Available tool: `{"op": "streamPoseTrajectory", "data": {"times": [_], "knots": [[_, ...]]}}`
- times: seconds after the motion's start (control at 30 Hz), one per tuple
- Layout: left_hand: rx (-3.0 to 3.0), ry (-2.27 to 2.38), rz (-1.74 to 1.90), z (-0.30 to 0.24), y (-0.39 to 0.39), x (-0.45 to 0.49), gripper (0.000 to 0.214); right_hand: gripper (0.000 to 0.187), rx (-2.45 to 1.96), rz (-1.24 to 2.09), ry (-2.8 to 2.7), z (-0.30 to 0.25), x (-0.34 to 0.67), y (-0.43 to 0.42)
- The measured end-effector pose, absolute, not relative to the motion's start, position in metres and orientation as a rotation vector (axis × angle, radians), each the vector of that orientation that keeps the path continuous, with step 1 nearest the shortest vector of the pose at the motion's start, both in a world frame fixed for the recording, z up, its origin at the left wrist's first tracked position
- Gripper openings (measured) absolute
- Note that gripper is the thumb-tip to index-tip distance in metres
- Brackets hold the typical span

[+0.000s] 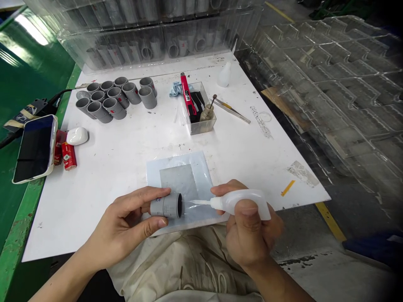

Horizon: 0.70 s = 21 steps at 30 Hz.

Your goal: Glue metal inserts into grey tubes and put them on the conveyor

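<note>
My left hand (129,224) grips a short grey plastic pipe fitting (166,206) lying on its side, its dark open end facing right. In my right hand (252,233) is a white squeeze bottle (244,202), held sideways with thumb and fingers around it. Its thin clear nozzle tip points left, close to the mouth of the fitting; I cannot tell whether they touch. Beneath both lies a pale blue plastic sheet (201,167) with a grey square pad (178,178) on it.
Several grey fittings (116,108) stand at the back left. A clear box (204,128) holds a red cutter (188,98) and a small bottle (207,113); tweezers (234,112) lie beside it. A phone (34,149) rests at the left edge. Stacked clear trays (126,31) stand behind.
</note>
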<state>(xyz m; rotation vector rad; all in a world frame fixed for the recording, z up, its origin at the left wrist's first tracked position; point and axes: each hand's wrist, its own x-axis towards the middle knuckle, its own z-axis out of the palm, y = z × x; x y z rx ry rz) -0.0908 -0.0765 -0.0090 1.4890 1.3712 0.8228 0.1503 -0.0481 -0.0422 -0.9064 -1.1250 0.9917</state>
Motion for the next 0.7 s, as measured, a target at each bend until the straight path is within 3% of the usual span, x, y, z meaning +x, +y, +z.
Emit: {"op": "streamPoseTrajectory", "data": {"times": [0.7], "knots": [[1.497, 1.351, 0.839, -0.0081, -0.0772, -0.0917, 0.046, 0.028, -0.949, 1.046, -1.148, -0.0384, 0.1529, -0.0492]]}}
